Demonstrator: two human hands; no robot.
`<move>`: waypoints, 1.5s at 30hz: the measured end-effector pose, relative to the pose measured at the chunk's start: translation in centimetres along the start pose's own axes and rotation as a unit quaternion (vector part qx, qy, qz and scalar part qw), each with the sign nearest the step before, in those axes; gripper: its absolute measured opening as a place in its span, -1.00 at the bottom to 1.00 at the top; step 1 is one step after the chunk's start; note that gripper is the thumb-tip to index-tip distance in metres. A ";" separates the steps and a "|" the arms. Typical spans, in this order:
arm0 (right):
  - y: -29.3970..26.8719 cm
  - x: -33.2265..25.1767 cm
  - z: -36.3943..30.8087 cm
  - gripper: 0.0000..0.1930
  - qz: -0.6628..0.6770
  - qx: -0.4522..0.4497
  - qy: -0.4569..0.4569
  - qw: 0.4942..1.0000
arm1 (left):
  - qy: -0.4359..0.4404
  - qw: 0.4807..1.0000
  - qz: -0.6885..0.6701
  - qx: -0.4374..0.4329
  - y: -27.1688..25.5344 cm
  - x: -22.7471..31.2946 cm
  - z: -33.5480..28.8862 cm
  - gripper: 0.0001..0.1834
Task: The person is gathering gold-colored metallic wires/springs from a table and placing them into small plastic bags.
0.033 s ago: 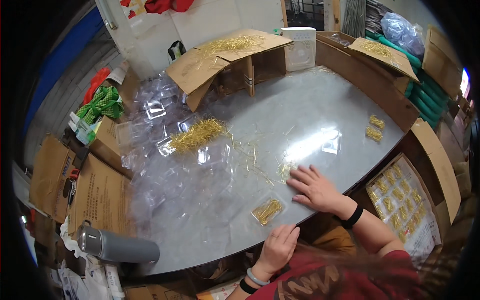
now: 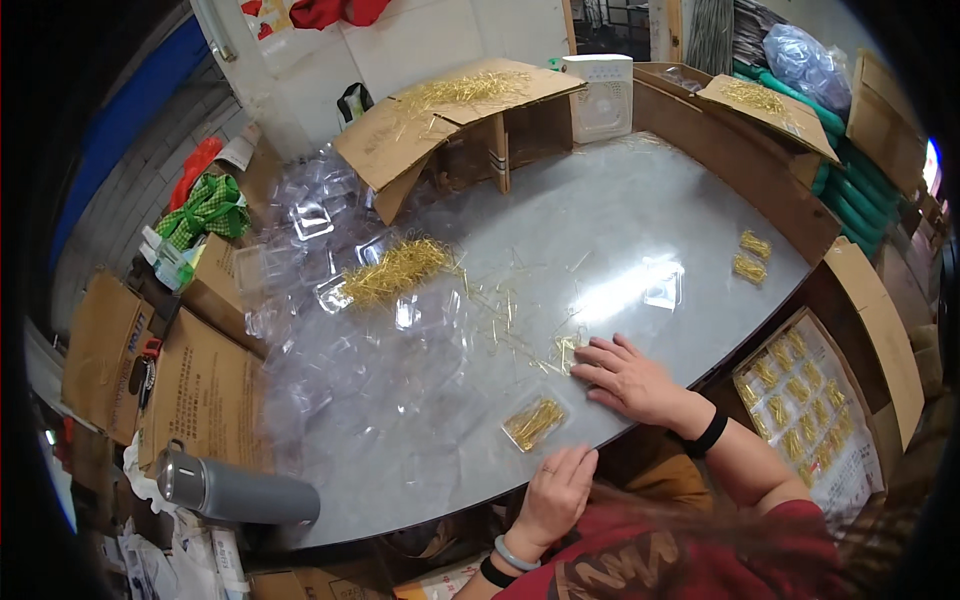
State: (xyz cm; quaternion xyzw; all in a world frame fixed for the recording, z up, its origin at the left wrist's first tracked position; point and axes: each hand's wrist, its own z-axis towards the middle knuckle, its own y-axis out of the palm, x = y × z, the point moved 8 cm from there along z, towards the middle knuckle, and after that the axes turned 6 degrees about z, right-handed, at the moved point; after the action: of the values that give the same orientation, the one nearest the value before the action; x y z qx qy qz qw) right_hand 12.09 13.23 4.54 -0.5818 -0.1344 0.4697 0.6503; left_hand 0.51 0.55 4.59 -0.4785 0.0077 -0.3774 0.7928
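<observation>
Gold pins (image 2: 535,422): one filled clear tray; right hand (image 2: 630,380) fingers spread flat, left hand (image 2: 555,495) curled.

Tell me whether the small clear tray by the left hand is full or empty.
Filled: the clear tray holds a bunch of gold pins, lying flat on the table just above the left hand.

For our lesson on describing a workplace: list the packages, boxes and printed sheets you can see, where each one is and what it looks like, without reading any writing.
Clear plastic pack: between the hands, flat, filled with gold pins.
Empty clear packs: left of the table, heaped, see-through.
Cardboard box: far side, brown, flaps open, pins on top.
White box: far side, upright, squarish.
Printed sheet: right, pale, rows of filled packs on it.
</observation>
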 end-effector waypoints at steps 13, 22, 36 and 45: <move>-1.8 1.4 -3.0 -0.52 0.013 0.067 0.003 0.998 | -0.161 0.976 0.130 -0.065 2.9 -3.2 4.1 -0.33; -2.5 1.8 -3.5 -0.60 0.155 0.073 -0.107 0.979 | -0.191 0.971 0.105 -0.096 3.1 -4.2 4.4 -0.01; 0.2 -2.2 -3.6 -0.52 0.096 0.140 0.022 0.985 | -0.103 0.973 0.155 -0.136 4.3 -3.1 4.6 -0.16; -1.5 -1.7 0.4 -0.50 0.055 0.013 0.028 0.998 | -0.093 0.989 0.084 -0.084 3.2 -3.2 4.1 -0.37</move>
State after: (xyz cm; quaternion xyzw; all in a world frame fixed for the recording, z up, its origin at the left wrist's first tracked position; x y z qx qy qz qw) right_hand 11.58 12.33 6.67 -0.5928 -0.0781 0.4901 0.6343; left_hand 1.67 6.36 3.21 -0.5741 0.0061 -0.2610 0.7760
